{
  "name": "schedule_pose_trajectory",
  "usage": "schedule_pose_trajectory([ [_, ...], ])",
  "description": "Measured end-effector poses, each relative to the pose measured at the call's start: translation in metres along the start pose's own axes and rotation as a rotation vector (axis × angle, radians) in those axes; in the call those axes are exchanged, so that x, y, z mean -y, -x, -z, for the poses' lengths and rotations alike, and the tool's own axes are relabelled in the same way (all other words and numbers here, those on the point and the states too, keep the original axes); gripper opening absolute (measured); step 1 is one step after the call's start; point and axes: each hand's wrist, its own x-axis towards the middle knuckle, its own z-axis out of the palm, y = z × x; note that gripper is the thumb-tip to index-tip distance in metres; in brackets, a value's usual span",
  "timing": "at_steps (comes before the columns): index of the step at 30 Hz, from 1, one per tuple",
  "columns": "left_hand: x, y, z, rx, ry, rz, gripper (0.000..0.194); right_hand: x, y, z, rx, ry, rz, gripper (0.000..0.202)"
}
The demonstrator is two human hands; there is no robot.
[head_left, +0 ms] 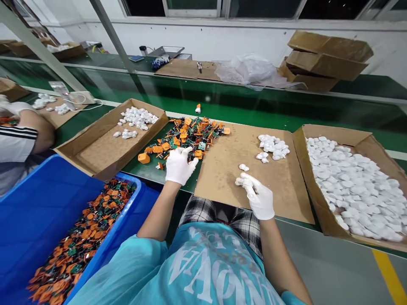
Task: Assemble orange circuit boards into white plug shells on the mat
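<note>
My left hand [180,166], in a white glove, is at the near edge of a heap of small circuit-board parts with orange plastic pieces [190,133]. Its thumb and forefinger are apart, with dark parts of the heap showing between them. Over the cardboard sheet [222,169], my white-gloved right hand [260,198] is closed, fingertips pinched around a small white piece [244,182]; glove and piece blend, so its outline is unclear. Just beyond those fingertips lie a couple of loose white pieces [243,167]. A larger cluster of white pieces [274,146] rests farther back on the sheet.
On the right, a cardboard box [302,169] holds many white pieces. Another cardboard tray [95,152] at left contains fewer. A blue bin [28,224] of orange-and-green parts stands lower left. One orange-and-white part [198,108] sits behind the heap. A co-worker's arm [38,131] shows far left.
</note>
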Motion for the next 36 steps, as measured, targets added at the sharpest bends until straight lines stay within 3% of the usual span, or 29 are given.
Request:
schedule_pose_trajectory([
  [5, 0.015, -0.012, -0.004, 0.102, 0.016, 0.034, 0.031, -0.005, -0.001, -0.006, -0.013, -0.016, -0.033, 0.039],
  [11, 0.018, -0.009, -0.006, 0.135, 0.539, 0.098, 0.02, -0.007, -0.003, -0.004, -0.051, 0.124, 0.029, 0.021],
  [13, 0.007, -0.004, -0.008, 0.135, 0.835, 0.128, 0.021, 0.0, -0.006, -0.007, -0.073, 0.142, 0.112, 0.019],
  [16, -0.021, 0.007, -0.014, 0.237, 1.22, 0.137, 0.026, 0.016, -0.013, -0.022, -0.072, 0.146, 0.321, 0.018],
  [19, -0.05, 0.02, -0.02, 0.328, 1.442, 0.247, 0.038, 0.028, -0.018, -0.042, -0.01, 0.174, 0.57, 0.017],
  [21, -0.063, 0.027, -0.024, 0.401, 1.497, 0.332, 0.045, 0.031, -0.017, -0.049, 0.052, 0.215, 0.658, 0.011],
  [24, -0.072, 0.034, -0.027, 0.475, 1.482, 0.385, 0.049, 0.031, -0.011, -0.044, 0.004, 0.201, 0.589, 0.011],
  [28, -0.076, 0.041, -0.032, 0.419, 1.39, 0.425, 0.05, 0.028, -0.014, -0.025, -0.197, 0.253, 0.494, 0.018],
  [32, -0.081, 0.048, -0.035, 0.473, 1.501, 0.401, 0.052, 0.021, -0.025, -0.017, -0.16, 0.366, 0.556, 0.017],
  [36, -0.08, 0.05, -0.033, 0.609, 1.655, 0.417, 0.046, 0.018, -0.024, -0.014, -0.146, 0.31, 0.445, 0.021],
])
